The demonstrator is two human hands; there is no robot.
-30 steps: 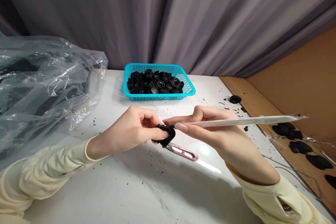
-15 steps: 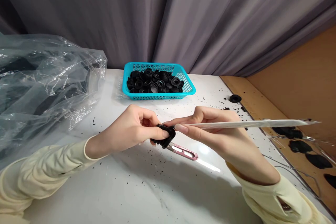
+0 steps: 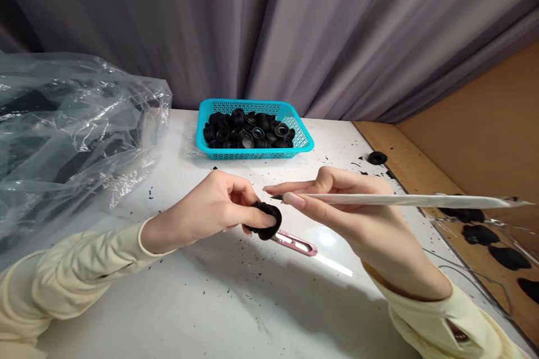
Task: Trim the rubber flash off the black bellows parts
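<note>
My left hand [image 3: 217,205] pinches a black ribbed rubber part [image 3: 269,221] between thumb and fingers, its round rim facing right. My right hand [image 3: 341,202] holds a long, thin, whitish tool [image 3: 396,200] with a dark pointed tip. The tip is just right of the rubber part, with a small gap between them. Below the hands, pink thread snips [image 3: 297,243] lie on the white table [image 3: 202,314], their left end hidden behind the rubber part.
A turquoise basket [image 3: 255,153] full of black rubber parts stands behind my hands. Clear plastic sheeting [image 3: 84,140] covers the left side. One black ring [image 3: 377,157] and several black pieces lie at the right, near a grey cable. Black scraps dot the table.
The whitish tool and my right hand have moved slightly right, away from the rubber part. The rubber part has turned in my left hand and its rim looks rounder.
</note>
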